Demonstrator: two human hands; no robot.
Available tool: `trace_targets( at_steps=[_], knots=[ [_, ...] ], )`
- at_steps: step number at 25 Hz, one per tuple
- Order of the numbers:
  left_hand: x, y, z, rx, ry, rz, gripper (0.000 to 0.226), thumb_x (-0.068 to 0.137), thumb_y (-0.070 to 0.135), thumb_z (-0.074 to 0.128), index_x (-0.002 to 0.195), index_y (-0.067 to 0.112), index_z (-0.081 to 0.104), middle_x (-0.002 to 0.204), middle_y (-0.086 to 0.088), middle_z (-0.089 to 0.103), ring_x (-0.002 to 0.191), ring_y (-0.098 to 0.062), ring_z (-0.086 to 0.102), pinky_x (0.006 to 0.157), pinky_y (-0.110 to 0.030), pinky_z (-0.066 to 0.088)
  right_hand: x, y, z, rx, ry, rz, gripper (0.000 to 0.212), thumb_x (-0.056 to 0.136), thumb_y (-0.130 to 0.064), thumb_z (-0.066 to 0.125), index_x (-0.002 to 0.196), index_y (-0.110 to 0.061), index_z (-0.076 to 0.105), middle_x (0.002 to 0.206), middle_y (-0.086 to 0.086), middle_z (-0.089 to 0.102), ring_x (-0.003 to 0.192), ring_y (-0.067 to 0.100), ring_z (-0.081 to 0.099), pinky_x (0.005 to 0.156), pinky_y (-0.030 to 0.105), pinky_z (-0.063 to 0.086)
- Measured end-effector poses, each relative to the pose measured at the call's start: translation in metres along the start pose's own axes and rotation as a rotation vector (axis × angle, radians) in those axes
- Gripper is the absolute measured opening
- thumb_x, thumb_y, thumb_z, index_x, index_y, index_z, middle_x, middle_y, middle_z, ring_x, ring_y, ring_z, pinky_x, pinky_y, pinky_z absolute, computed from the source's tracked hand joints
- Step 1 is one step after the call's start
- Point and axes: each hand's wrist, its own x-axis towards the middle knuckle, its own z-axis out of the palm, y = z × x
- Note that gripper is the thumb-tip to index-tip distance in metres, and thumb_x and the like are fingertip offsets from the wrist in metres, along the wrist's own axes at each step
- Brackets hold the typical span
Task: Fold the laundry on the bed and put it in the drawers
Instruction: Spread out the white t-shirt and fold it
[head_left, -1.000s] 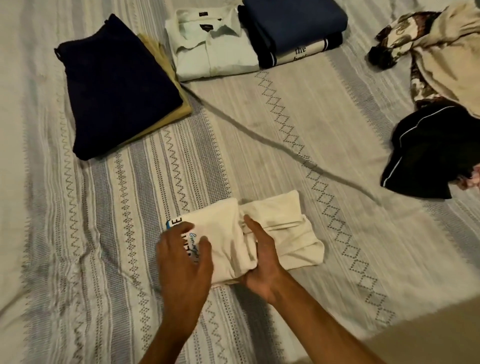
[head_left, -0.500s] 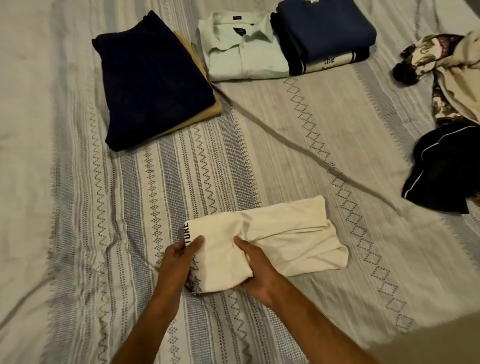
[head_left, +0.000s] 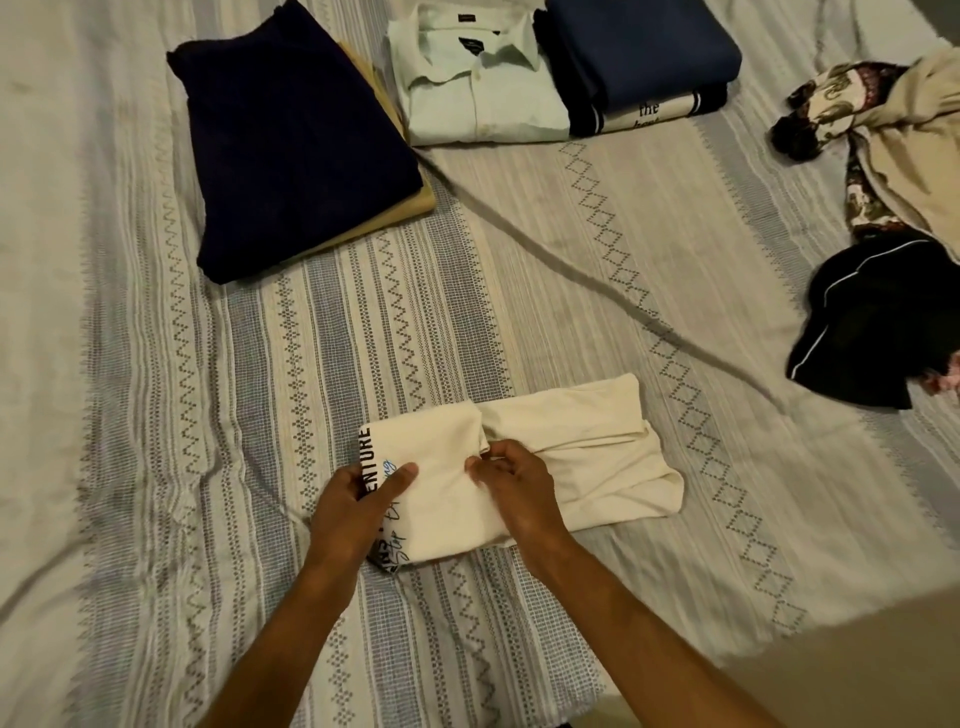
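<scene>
A bed covered by a pale grey-and-white patterned woven bedspread (head_left: 519, 291) fills the view. Near its front edge lies a cream cotton T-shirt with black printed lettering (head_left: 571, 462), partly folded. The left hand (head_left: 358, 506) grips its printed left edge, thumb on top; the right hand (head_left: 519, 491) pinches a fold at its middle. At the far side sit folded piles: a dark navy garment (head_left: 296, 156) over a tan one, a pale collared shirt (head_left: 478, 88), a blue stack (head_left: 644, 47). Unfolded clothes (head_left: 883, 322) lie at the right.
</scene>
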Motion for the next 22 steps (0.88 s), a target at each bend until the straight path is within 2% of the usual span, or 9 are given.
trace_targets(
  at_steps=[2,4,6,9,12,14,17,20,22],
  knots=[
    [-0.007,0.006,0.002,0.026,0.034,0.043,0.052,0.074,0.036,0.091,0.115,0.018,0.065,0.104,0.005,0.077,0.093,-0.015,0.074,0.07,-0.029,0.054,-0.008,-0.001,-0.001,-0.221,0.142,-0.11,0.019,0.089,-0.018,0.075,0.105,-0.022,0.066,0.093,-0.007,0.073,0.093,0.01,0.066,0.086,0.029,0.054],
    [-0.019,0.016,0.01,0.105,0.095,0.107,0.052,0.075,0.034,0.091,0.115,0.02,0.061,0.103,0.008,0.074,0.091,-0.011,0.071,0.068,-0.026,0.05,-0.022,-0.002,-0.007,-0.425,0.285,-0.358,0.028,0.095,-0.019,0.066,0.121,-0.026,0.06,0.111,-0.012,0.067,0.107,0.007,0.059,0.091,0.028,0.051],
    [-0.036,0.03,0.023,0.167,0.131,0.164,0.048,0.078,0.032,0.089,0.113,0.021,0.059,0.1,0.01,0.071,0.085,-0.005,0.068,0.063,-0.022,0.046,-0.031,-0.006,-0.017,-0.302,0.155,-0.453,0.033,0.103,-0.024,0.059,0.136,-0.029,0.059,0.129,-0.015,0.063,0.12,0.002,0.056,0.099,0.022,0.047],
    [-0.063,0.052,0.056,0.229,0.105,0.257,0.042,0.082,0.033,0.086,0.109,0.021,0.056,0.095,0.011,0.07,0.079,0.001,0.066,0.056,-0.015,0.044,-0.036,-0.016,-0.034,0.187,-0.219,-0.117,0.04,0.106,-0.039,0.052,0.145,-0.031,0.057,0.141,-0.01,0.064,0.13,0.005,0.059,0.113,0.031,0.045],
    [-0.083,0.073,0.104,0.286,0.062,0.368,0.036,0.084,0.037,0.083,0.099,0.026,0.052,0.086,0.011,0.067,0.068,0.004,0.065,0.052,-0.012,0.046,-0.026,-0.029,-0.065,0.475,-0.26,0.123,0.058,0.101,-0.062,0.048,0.141,-0.023,0.064,0.135,0.008,0.069,0.126,0.028,0.065,0.115,0.052,0.044],
    [-0.091,0.08,0.146,0.342,0.046,0.452,0.035,0.084,0.037,0.081,0.095,0.027,0.049,0.08,0.009,0.066,0.067,-0.001,0.065,0.059,-0.024,0.053,-0.02,-0.043,-0.095,0.594,-0.255,0.199,0.057,0.102,-0.059,0.045,0.129,-0.016,0.073,0.125,0.017,0.073,0.111,0.034,0.071,0.107,0.049,0.051],
    [-0.091,0.082,0.205,0.383,-0.032,0.436,0.031,0.087,0.04,0.075,0.097,0.027,0.048,0.087,0.007,0.064,0.077,-0.007,0.064,0.072,-0.031,0.055,0.0,-0.055,-0.138,0.62,-0.233,0.229,0.039,0.1,-0.042,0.053,0.108,-0.012,0.077,0.097,0.013,0.077,0.083,0.027,0.074,0.077,0.037,0.06],
    [-0.082,0.066,0.227,0.423,-0.033,0.474,0.024,0.091,0.037,0.07,0.105,0.025,0.054,0.104,0.008,0.063,0.093,-0.008,0.06,0.085,-0.034,0.052,0.021,-0.054,-0.176,0.489,-0.229,0.3,0.054,0.1,-0.054,0.05,0.117,-0.009,0.075,0.111,0.016,0.077,0.102,0.035,0.073,0.093,0.045,0.056],
    [-0.073,0.049,0.214,0.463,0.137,0.525,0.037,0.087,0.027,0.074,0.117,0.022,0.053,0.119,0.003,0.055,0.106,-0.015,0.05,0.086,-0.034,0.044,0.029,-0.053,-0.196,0.307,-0.283,0.243,0.049,0.101,-0.048,0.056,0.125,-0.008,0.072,0.116,0.015,0.076,0.112,0.036,0.072,0.1,0.046,0.055]
  ],
)
